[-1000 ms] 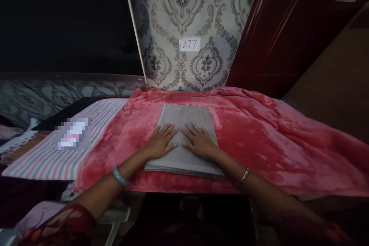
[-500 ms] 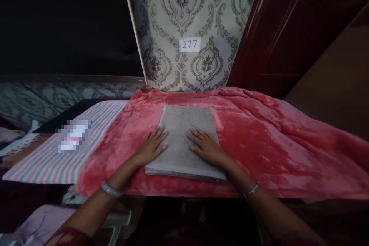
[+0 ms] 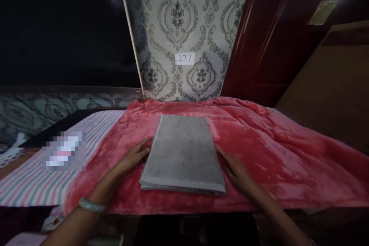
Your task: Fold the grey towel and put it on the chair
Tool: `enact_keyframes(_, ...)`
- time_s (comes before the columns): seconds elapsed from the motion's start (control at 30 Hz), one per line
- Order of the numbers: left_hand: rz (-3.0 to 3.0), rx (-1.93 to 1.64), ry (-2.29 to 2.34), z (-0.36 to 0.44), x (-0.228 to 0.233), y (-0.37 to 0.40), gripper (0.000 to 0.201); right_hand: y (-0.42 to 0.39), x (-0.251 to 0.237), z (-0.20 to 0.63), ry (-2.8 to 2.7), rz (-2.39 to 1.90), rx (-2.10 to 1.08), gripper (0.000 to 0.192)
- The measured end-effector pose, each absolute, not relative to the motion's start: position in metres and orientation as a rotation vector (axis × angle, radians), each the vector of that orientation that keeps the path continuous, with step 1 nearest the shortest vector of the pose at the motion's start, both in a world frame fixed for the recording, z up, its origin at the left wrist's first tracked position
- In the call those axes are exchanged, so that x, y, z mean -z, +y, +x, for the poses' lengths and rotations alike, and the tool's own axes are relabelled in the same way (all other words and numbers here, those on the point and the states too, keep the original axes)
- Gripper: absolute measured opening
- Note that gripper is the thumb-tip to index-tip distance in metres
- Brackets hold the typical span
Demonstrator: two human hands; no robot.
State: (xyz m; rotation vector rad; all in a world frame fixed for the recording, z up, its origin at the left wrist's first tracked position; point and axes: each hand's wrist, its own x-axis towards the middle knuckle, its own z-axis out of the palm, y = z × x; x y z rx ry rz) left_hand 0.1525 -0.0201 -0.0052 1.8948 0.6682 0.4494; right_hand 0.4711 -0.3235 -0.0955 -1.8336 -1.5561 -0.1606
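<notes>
A grey folded towel [image 3: 183, 153] lies flat on the red plush blanket [image 3: 250, 153], its layered edge toward me. At the towel's left side is my left hand [image 3: 135, 155], fingers stretched forward and thumb close to the fabric. Along the right side rests my right hand [image 3: 235, 167], also open, fingertips by the towel's edge. Neither hand has hold of the towel. Whether the fingertips touch its sides, I cannot tell. A pale bangle [image 3: 92, 204] circles my left wrist.
Left of the blanket is a striped cloth [image 3: 95, 134] with a blurred-out item [image 3: 63, 151] on it. Behind stand a large dark screen [image 3: 66, 30] and a patterned wall with a paper marked 277 [image 3: 185, 58]. A dark red door [image 3: 265, 38] and a brown panel [image 3: 331, 84] stand to the right.
Both hands have moved off the towel's top, outward to its left and right sides. The towel stays in place on the blanket. The camera view has tilted up slightly.
</notes>
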Motion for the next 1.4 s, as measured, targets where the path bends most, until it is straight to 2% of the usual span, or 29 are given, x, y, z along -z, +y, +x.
enact_keyframes(0.07, 2.009, -0.395, 0.64, 0.147, 0.008, -0.021, 0.072, -0.325, 0.094, 0.464, -1.608, -1.823, 0.263, 0.073)
enact_keyframes(0.2, 2.345, -0.455, 0.415, 0.136, 0.019, -0.023, 0.061, -0.325, 0.081, 0.451, -1.748, -1.8, 0.382, 0.073)
enact_keyframes(0.43, 2.689, -0.55, 0.243, 0.125, 0.033, -0.018, 0.054, -0.327, 0.064, 0.442, -1.927, -1.792, 0.339, 0.074)
enact_keyframes(0.63, 2.753, -0.598, 0.184, 0.126, 0.017, -0.013, 0.039, -0.308, 0.069, 0.446, -1.868, -1.653, 0.27, 0.04)
enact_keyframes(0.77, 2.623, -0.666, 0.21, 0.137, -0.023, -0.018, 0.044, -0.298, 0.025, 0.447, -1.703, -1.421, 0.185, 0.033)
enact_keyframes(0.97, 2.094, -1.035, 0.493, 0.158, -0.13, -0.047, 0.063, -0.301, -0.11, 0.442, -1.236, -1.31, 0.109, 0.036)
enact_keyframes(1.07, 1.902, -1.168, 0.553, 0.177, -0.177, -0.049, 0.059, -0.289, -0.159, 0.452, -1.095, -1.209, -0.041, 0.041)
enact_keyframes(1.13, 1.782, -1.128, 0.55, 0.193, -0.194, -0.04, 0.054, -0.27, -0.172, 0.467, -1.025, -1.13, -0.2, 0.045)
enact_keyframes(1.23, 1.677, -0.971, 0.587, 0.217, -0.187, -0.017, 0.052, -0.228, -0.158, 0.491, -0.908, -1.105, -0.428, 0.047)
enact_keyframes(1.4, 1.779, -0.692, 0.647, 0.238, -0.104, 0.012, 0.051, -0.173, -0.065, 0.506, -0.731, -1.345, -0.596, 0.037)
